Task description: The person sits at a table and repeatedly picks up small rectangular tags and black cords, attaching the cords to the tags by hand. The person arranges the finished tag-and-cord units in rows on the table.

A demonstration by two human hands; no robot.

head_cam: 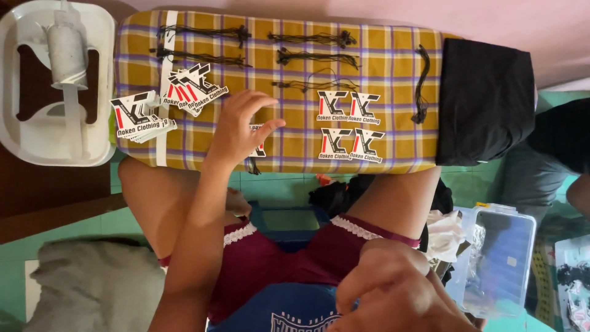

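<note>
while the open left hand [243, 126] touches a tag [258, 138], the white tray [101, 80] holds a spool [66, 52].

My left hand [239, 126] covers one white, red and black card tag [258, 146]; four lie right [349, 126], two fanned stacks left [142, 115].

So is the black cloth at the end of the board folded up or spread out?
Folded. The black cloth lies as a neat, thick rectangle on the right end of the checked board, its edges straight and stacked.
</note>
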